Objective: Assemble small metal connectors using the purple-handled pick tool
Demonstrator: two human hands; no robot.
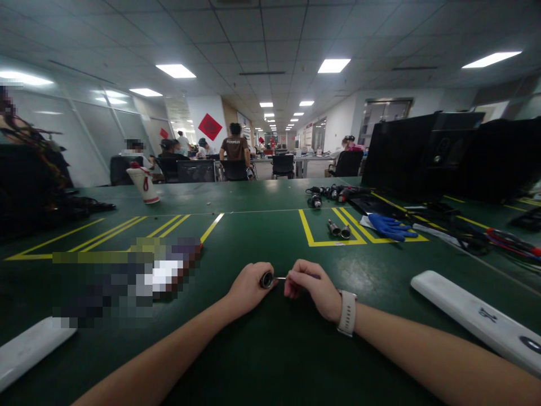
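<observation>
My left hand (251, 286) is closed around a dark cylindrical metal connector (266, 279), its round open end facing me. In my right hand (310, 285) is a thin tool, likely a small screwdriver (281, 278); its slim metal shaft points left and touches or nearly touches the connector's side. A bit of purple handle shows behind my right fingers, the rest being covered by them. Both hands are just above the green table (270, 349). Farther off, two similar metal connectors (340, 229) lie inside a yellow-taped box.
Blue gloves (389, 226) and cabled connectors (325, 195) lie at the back right, near black monitors (426, 152). A white cup (144, 184) stands at the back left. White bars (473, 310) flank my arms. A blurred-out object (164, 273) lies left. People sit beyond the table.
</observation>
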